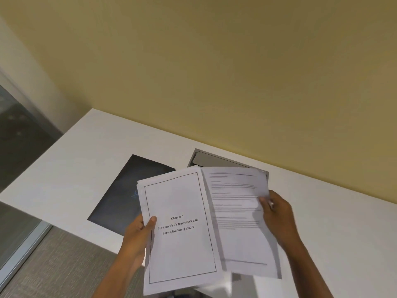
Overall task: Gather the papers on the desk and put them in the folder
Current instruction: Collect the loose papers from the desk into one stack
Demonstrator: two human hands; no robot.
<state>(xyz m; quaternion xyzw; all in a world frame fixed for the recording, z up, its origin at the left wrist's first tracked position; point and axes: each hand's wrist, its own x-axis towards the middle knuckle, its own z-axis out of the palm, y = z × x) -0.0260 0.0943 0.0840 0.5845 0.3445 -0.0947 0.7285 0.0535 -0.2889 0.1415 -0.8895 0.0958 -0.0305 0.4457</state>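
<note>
My left hand point(140, 231) grips the left edge of a small stack of white papers point(180, 250); its top sheet has a framed title reading "Chapter 3". Beside it, my right hand point(277, 214) pinches the right edge of another printed sheet point(238, 233), blurred, whose left edge overlaps the stack. Both are held above the white desk point(86, 160). A dark blue folder point(122, 194) lies shut and flat on the desk to the left, partly hidden behind the papers.
A grey recessed cable box point(217, 161) sits in the desk by the yellow wall, partly covered by the sheets. The desk's left edge drops to a grey floor and a glass partition point(19, 239).
</note>
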